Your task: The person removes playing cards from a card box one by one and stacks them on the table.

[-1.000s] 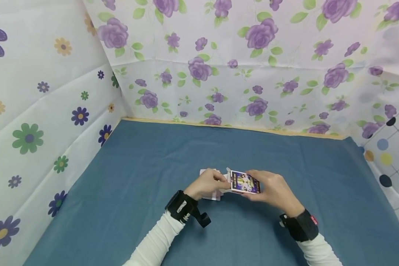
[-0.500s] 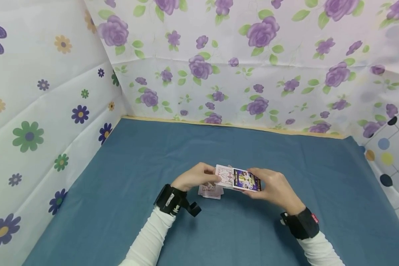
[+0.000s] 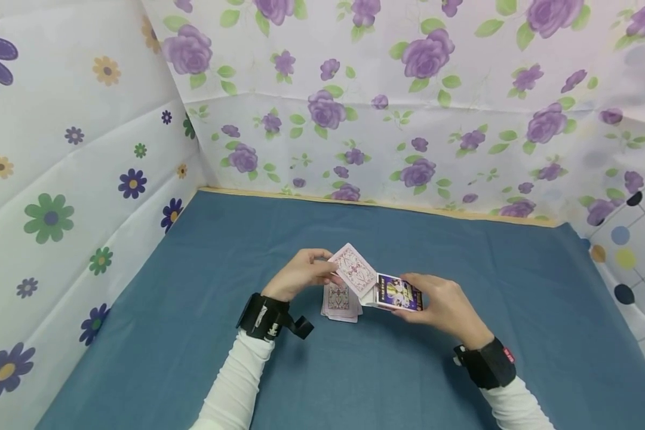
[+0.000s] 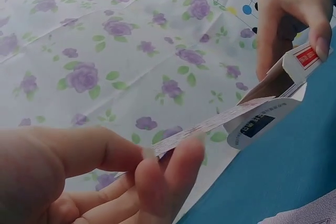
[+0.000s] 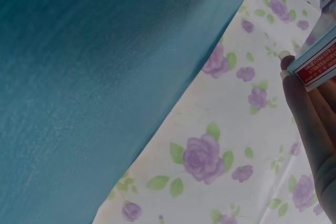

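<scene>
Left grip (image 3: 301, 275) pinched a red-patterned card (image 3: 356, 269), right grip (image 3: 442, 306) held an open box (image 3: 400, 292), stacked cards (image 3: 340, 305) lay on the tabletop (image 3: 365, 382).

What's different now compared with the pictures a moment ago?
The left hand has moved left and farther forward, pinching a patterned card drawn from the box; the card has turned aslant, one end by the box's opening. The right hand still holds the box in about the same place; the card pile stays put.
</scene>
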`<state>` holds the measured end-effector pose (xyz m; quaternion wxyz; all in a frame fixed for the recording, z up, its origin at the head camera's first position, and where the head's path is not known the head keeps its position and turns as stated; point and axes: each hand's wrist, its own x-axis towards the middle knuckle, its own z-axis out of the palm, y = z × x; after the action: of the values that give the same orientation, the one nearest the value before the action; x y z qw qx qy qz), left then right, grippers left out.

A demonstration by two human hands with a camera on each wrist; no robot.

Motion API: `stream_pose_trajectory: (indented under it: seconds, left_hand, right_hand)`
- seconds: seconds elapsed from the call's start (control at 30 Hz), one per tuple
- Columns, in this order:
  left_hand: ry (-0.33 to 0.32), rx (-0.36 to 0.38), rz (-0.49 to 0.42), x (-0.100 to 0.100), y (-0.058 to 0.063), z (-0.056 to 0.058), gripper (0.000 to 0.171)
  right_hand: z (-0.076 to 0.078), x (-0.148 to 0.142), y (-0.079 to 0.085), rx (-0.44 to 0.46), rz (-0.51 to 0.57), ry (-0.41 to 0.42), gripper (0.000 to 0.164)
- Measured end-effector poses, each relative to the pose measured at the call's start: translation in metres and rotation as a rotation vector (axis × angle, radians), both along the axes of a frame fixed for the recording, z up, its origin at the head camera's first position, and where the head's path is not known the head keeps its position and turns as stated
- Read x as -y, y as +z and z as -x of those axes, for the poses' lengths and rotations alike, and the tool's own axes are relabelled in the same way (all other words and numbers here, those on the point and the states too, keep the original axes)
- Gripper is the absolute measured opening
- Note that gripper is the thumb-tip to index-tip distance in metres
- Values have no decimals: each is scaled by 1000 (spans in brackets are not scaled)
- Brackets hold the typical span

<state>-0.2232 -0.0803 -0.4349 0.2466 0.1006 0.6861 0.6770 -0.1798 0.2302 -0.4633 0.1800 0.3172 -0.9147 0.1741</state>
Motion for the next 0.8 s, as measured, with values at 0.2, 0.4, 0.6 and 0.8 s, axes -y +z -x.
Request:
stream_pose_trajectory:
  seconds: [0.2,0.4,0.6,0.8]
  left_hand:
    - [66,-20,15,1,-2,2,27]
    - [120,-4,-11,3,-4,5,31]
    - [136,-4,2,7,-6,7,35]
    - [157,-1,41,9,-10,9,33]
  right_hand:
    - [-1,-1,-1,7,-1,-3,65]
    - [-1,-2,-3,14,2,6,64]
    - [-1,-4,-5,34,2,-2,64]
    - [-1,-6,-7,33,4,-6,65]
